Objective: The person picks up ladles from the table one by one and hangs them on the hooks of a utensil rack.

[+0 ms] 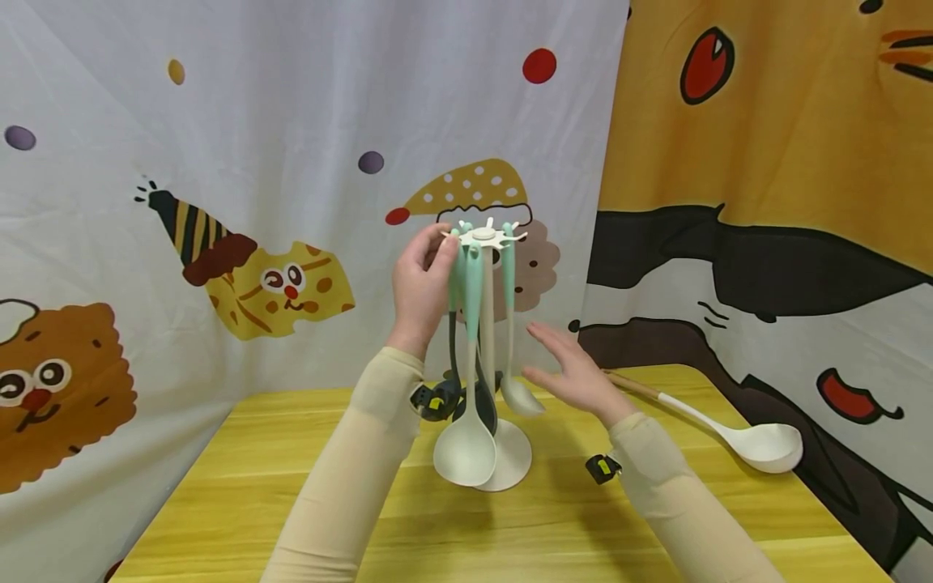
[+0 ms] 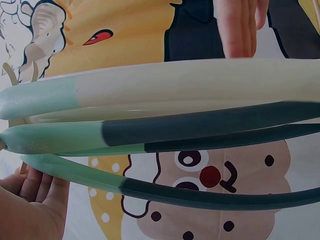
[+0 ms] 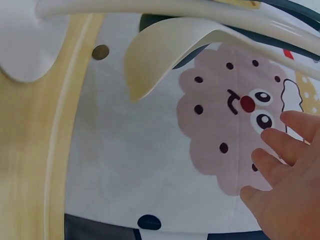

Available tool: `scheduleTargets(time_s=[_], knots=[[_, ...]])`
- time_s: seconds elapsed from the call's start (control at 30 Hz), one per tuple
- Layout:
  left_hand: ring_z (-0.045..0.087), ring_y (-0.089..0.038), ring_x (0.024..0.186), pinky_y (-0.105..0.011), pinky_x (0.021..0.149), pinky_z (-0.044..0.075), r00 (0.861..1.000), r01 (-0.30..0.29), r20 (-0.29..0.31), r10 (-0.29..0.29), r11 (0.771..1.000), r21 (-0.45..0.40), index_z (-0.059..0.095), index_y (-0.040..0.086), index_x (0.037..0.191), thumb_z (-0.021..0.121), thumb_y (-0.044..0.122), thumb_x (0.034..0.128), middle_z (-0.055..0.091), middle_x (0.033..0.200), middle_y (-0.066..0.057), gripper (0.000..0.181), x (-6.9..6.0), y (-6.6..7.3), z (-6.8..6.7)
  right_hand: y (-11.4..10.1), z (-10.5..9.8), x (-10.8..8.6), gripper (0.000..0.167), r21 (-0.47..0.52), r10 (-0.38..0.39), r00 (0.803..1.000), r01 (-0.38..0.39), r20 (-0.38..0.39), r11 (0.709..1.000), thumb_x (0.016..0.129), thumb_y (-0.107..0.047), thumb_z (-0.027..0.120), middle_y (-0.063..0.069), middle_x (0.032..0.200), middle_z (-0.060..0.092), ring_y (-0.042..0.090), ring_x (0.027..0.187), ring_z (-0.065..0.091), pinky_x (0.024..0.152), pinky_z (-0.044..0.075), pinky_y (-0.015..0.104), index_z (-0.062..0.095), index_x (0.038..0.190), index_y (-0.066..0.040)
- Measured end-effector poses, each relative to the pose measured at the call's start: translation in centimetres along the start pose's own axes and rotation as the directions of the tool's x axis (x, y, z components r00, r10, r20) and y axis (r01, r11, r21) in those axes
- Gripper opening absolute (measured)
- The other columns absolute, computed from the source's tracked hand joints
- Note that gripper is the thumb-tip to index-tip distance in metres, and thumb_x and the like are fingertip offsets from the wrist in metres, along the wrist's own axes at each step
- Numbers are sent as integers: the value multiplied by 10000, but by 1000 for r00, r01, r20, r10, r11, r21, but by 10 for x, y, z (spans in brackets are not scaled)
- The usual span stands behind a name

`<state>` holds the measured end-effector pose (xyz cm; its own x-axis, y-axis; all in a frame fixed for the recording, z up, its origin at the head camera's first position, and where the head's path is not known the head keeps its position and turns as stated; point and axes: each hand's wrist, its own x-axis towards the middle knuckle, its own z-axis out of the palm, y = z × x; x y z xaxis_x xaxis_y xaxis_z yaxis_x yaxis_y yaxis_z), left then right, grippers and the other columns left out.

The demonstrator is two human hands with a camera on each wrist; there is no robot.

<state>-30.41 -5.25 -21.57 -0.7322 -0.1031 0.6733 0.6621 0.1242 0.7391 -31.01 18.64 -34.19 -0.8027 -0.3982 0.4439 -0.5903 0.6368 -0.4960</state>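
A white utensil stand (image 1: 510, 457) holds several hanging kitchen utensils with mint-green handles. At its top, my left hand (image 1: 423, 283) pinches the handle end of a dark-shafted utensil (image 1: 453, 340), beside the hooks; its lower end is partly hidden by the wrist camera. In front hangs a white ladle (image 1: 466, 457). Behind it are dark utensils (image 1: 484, 407), partly covered. A pale spoon-like utensil (image 1: 521, 398) hangs on the right side. My right hand (image 1: 576, 372) is held just right of it, fingers extended and apart from it. Those spread fingers also show in the right wrist view.
On the right of the wooden table (image 1: 291, 486) lies a large white ladle (image 1: 768, 448) with a wooden handle end. Printed cloth (image 1: 291, 105) hangs behind the table and along its right side.
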Motion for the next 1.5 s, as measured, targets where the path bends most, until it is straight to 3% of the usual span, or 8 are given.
scheduleTargets(time_s=[0.37,0.7,1.23,1.5], knots=[[585,-184,930,-311,817,482,1000,0,-2,0,1000,9,632,51,1268,560,232,1014,658,1107,-78,320,0,1,0,13,2,-12,789,-104,-51,998,55,35,993,942,-461,622,197,1586,267,412,1459,189,1132,94,646,331,1532,-24],[585,-179,926,-312,819,487,1000,2,-1,-2,1000,11,631,45,1268,564,232,1012,658,1104,-76,324,0,0,0,28,5,-23,810,-159,-6,998,16,65,987,920,-453,662,203,1585,265,410,1456,195,1134,50,645,333,1536,-44],[597,-187,960,-338,845,498,1000,1,11,-1,1000,23,621,34,1284,560,251,1014,659,1135,-73,351,0,0,-2,46,-4,-42,833,-254,72,994,-48,83,966,901,-511,658,238,1558,300,444,1449,184,1111,95,678,374,1512,-22],[594,-190,949,-337,835,496,1000,-3,14,3,1000,26,627,47,1276,562,256,1012,657,1127,-74,343,0,0,-2,58,-13,-49,917,-301,153,982,-115,108,947,870,-586,663,235,1578,255,445,1453,163,1116,72,673,347,1527,-30]])
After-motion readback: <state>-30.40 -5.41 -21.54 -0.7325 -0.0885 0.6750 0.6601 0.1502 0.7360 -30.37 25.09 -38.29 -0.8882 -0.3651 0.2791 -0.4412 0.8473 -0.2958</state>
